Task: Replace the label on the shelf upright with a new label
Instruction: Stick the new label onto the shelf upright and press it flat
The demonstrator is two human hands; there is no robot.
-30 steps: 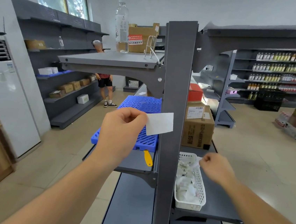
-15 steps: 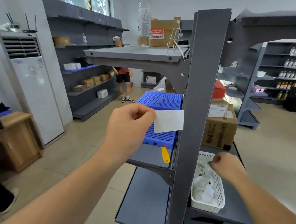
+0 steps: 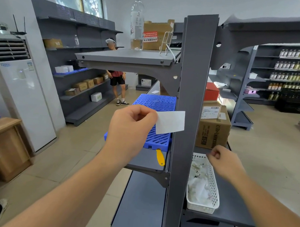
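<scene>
A grey shelf upright (image 3: 193, 81) rises through the middle of the view, its front face bare. My left hand (image 3: 131, 128) pinches a blank white label (image 3: 171, 122) by its left edge, and the label's right edge overlaps the upright's left side. My right hand (image 3: 223, 162) hovers to the right of the upright above a white basket (image 3: 214, 196) of crumpled paper scraps, fingers curled shut; whether they pinch anything small I cannot tell.
A blue plastic grid (image 3: 152, 121) and a yellow-handled scraper (image 3: 160, 157) lie on the left shelf. A cardboard box (image 3: 213, 127) stands behind the basket. A water bottle (image 3: 137, 21) tops the upper shelf. A person (image 3: 117, 80) stands by the far wall shelves.
The view has shifted and come closer to the upright. The label has stayed against the upright's left edge in my left hand. My right hand has stayed above the basket.
</scene>
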